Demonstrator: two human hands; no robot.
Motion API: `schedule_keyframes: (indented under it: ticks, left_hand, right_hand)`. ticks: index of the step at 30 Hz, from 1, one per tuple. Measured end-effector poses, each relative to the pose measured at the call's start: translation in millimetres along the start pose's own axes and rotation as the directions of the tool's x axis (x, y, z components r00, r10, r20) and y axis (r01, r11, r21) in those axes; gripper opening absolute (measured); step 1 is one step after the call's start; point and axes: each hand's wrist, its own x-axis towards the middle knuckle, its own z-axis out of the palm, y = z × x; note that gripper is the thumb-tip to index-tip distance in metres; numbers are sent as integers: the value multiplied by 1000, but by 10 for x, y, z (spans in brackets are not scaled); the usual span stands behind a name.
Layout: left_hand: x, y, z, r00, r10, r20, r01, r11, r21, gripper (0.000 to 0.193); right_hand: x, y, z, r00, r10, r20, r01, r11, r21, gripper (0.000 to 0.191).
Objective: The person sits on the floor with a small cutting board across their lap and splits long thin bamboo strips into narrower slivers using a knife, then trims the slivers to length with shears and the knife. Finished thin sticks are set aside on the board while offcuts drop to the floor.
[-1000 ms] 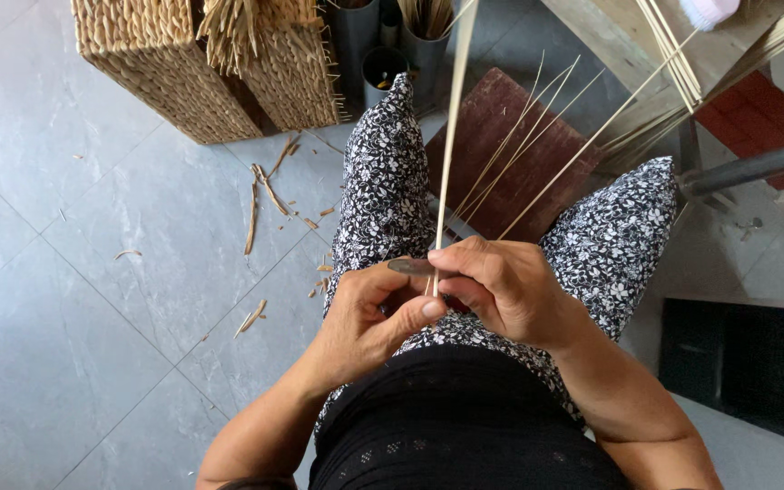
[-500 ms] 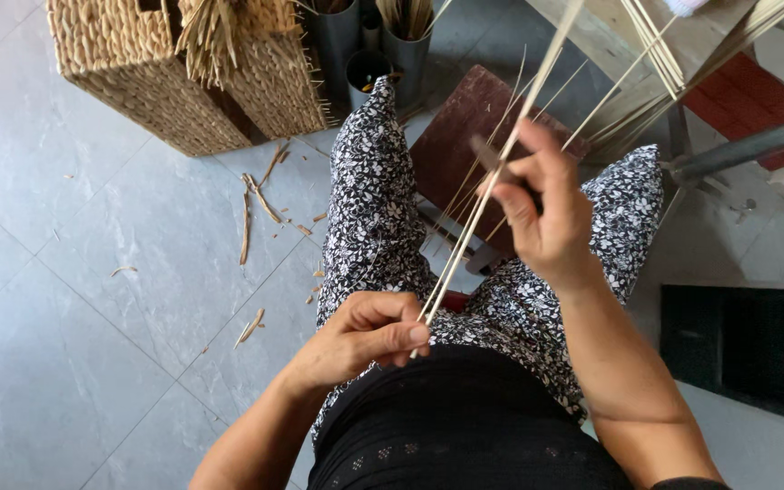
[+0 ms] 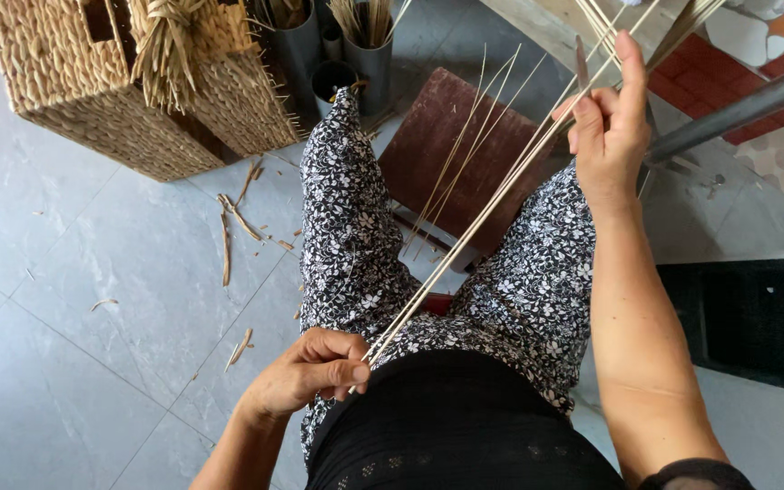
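Head view: cane strip (image 3: 492, 204) diagonal, up-right

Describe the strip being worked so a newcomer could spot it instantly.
Start at the flowered trousers in the middle of the view. A pale thin strip runs slantwise above the lap, from the left hand pinching its near end up to the right hand. Unlike the loose thin stalks fanned beside it over the brown board, it is stretched straight between both hands.

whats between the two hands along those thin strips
In the head view, only the pale strips run taut from the left hand to the right hand, crossing above the flowered trousers and a brown board.
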Motion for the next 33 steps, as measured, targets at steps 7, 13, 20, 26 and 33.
schedule_keyframes:
  ticks: [7,13,20,26,33]
  left_hand:
    - [-39,-73,-172,998,24,59,-24,1000,1,26]
    - [-129,-38,-233,995,-33,-99,44,993,105,29]
    - [747,-65,-347,988,82,-131,-63,988,143,28]
    - [1461,-207,-338,994,66,-92,-57,994,98,26]
    - [1833,-407,-268,997,21,-78,-8,986,164,28]
  right_hand:
    - [8,468,-318,997,70,-21,-69,997,17,52]
    - [121,529,-759,951,231,-203,-194,963,188,43]
    - [-436,10,87,859,507,71,-505,814,289,36]
    - [-742,-60,723,772,504,386,-634,654,414,39]
    - [-830,324,798,737,514,439,-670,467,577,17]
